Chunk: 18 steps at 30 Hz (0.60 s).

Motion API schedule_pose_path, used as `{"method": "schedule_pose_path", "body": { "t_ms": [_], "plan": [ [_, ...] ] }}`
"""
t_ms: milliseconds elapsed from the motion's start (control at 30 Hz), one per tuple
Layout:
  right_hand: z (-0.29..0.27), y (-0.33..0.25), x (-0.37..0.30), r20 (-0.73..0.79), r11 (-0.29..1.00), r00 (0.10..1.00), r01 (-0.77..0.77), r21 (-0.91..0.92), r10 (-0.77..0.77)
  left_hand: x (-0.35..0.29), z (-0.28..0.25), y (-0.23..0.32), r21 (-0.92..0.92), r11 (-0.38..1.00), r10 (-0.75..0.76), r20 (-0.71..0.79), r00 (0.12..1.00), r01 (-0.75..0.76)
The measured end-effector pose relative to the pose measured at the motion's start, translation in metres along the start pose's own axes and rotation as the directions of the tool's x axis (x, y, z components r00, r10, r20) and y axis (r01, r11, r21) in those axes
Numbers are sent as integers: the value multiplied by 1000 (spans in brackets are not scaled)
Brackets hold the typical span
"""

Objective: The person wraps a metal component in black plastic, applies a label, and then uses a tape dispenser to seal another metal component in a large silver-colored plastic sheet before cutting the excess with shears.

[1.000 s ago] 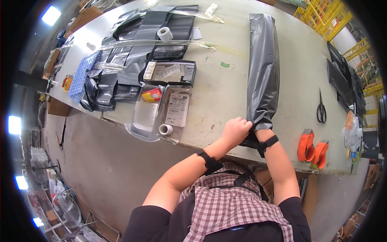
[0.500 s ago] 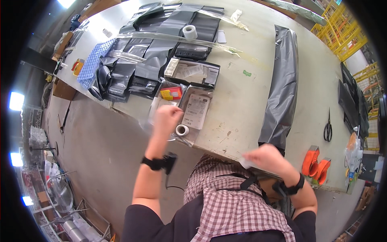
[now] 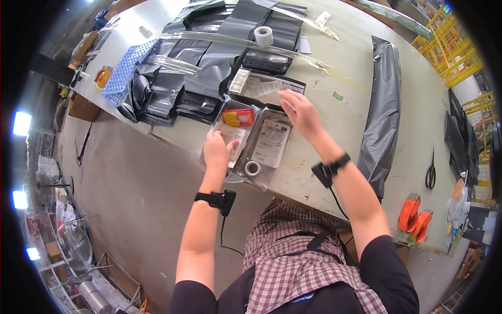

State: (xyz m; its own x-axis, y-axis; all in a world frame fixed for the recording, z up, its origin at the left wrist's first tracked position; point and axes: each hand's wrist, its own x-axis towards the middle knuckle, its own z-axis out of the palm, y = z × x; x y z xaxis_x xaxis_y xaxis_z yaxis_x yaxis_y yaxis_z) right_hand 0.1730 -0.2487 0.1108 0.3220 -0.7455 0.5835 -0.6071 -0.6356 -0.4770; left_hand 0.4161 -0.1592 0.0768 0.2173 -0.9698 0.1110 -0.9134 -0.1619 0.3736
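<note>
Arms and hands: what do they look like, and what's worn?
The left hand and right hand are both ungloved. Each wrist wears a black strap with a dark boxy unit and thin dark cable; the sleeves are short and black.

Contact goes unseen where the left hand (image 3: 218, 149) covers part of the white printed labels (image 3: 238, 137) in a clear plastic tray (image 3: 234, 178). Slightly blurred, the right hand (image 3: 302, 112) hides part of the right end of an open black rectangular box (image 3: 292, 80); print on the white paper slips (image 3: 266, 88) beside its fingers (as on those labels) is too small to read. Beyond both hands, the view's top edge crops dark grey plastic bags (image 3: 240, 26).
</note>
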Motion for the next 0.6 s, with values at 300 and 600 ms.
{"method": "schedule_pose_path", "body": {
  "t_ms": [300,600],
  "plan": [
    [-108,-86,-173,435,832,854,-445,331,284,8,-2,9,17,999,-38,62,997,37],
    [-165,-83,-221,383,687,747,-658,310,543,14,17,-7,9,999,50,-111,993,-49]
  ]
}}
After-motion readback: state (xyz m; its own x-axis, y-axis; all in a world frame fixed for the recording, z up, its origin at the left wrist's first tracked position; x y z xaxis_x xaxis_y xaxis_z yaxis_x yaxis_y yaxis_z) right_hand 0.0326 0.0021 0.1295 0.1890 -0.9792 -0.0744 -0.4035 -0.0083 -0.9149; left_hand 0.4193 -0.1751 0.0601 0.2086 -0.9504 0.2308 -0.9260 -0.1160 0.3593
